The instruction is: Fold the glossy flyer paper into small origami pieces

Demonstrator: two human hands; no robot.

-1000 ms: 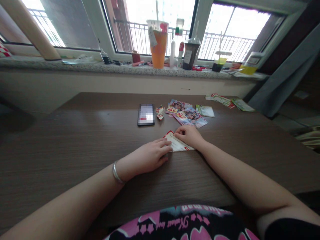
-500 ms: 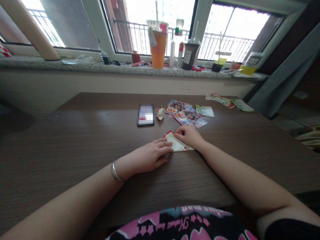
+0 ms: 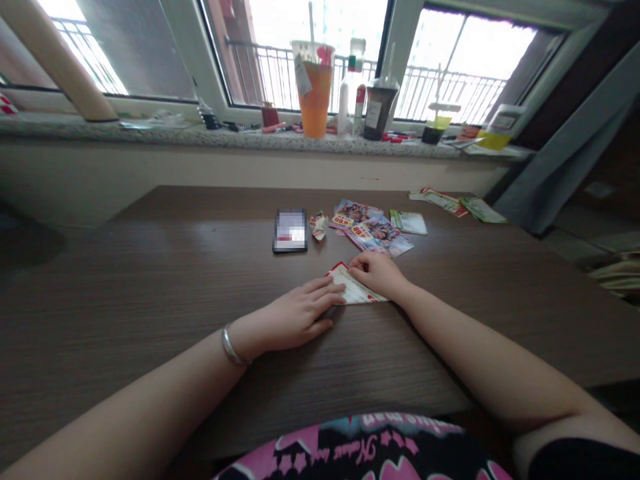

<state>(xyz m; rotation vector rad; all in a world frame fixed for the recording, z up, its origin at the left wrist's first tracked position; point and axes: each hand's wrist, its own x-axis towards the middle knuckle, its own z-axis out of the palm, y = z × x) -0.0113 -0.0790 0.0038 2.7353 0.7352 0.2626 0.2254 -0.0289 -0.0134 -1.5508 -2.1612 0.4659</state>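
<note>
A folded piece of paper (image 3: 356, 292), cream with red edges and roughly triangular, lies on the brown table between my hands. My left hand (image 3: 303, 313), with a silver bangle at the wrist, rests flat with its fingers stretched over the paper's left side. On the upper right side, my right hand (image 3: 379, 272) has its fingers curled and pressed together at the paper's edge. Part of the paper is hidden under both hands. Beyond them lie a crumpled or folded paper piece (image 3: 319, 227) and colourful printed leaflets (image 3: 383, 233).
A phone (image 3: 290, 231) with a blurred screen lies left of the leaflets. Another leaflet (image 3: 409, 222) and a few papers (image 3: 445, 201) are at the table's far right. On the windowsill (image 3: 240, 139) stand a tall orange drink cup (image 3: 315, 100), a dark cup (image 3: 380, 110) and bottles.
Both hands stay in nearly the same place on the paper. The whole view has shifted very slightly; nothing has been picked up or let go.
</note>
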